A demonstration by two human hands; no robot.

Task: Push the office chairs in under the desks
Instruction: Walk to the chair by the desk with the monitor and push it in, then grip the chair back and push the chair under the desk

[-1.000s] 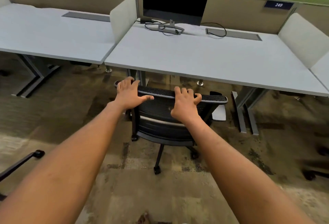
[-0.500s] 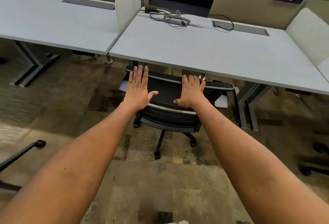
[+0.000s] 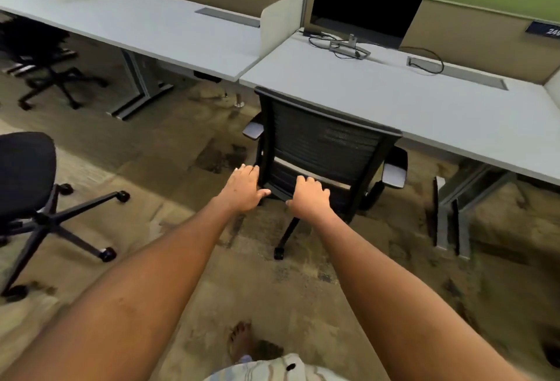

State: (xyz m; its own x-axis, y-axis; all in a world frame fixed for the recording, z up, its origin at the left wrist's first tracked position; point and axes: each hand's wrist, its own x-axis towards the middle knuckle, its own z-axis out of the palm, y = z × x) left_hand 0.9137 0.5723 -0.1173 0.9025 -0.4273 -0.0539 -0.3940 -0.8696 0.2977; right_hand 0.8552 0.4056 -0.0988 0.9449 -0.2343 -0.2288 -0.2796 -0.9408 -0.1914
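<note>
A black mesh-back office chair (image 3: 327, 144) stands at the grey desk (image 3: 409, 108) that bears the monitor. Its seat is under the desktop and its backrest top meets the desk's front edge. My left hand (image 3: 244, 188) is flat with its fingers apart, by the lower left edge of the backrest. My right hand (image 3: 309, 197) is spread over the bottom of the backrest. Neither hand grips anything, and I cannot tell if they touch the chair. A second black chair (image 3: 25, 177) stands out on the carpet at the left.
A neighbouring grey desk (image 3: 157, 29) labelled 248 lies to the left, with a third black chair (image 3: 42, 47) at its far left end. A black monitor (image 3: 366, 2) and cables sit on the right desk. Desk legs (image 3: 451, 217) stand right of the chair. My bare foot (image 3: 239, 341) is on the carpet.
Both hands have dropped from the top of the backrest to its lower part. The chair has gone further under the desk. My view has swung left, showing more chairs.
</note>
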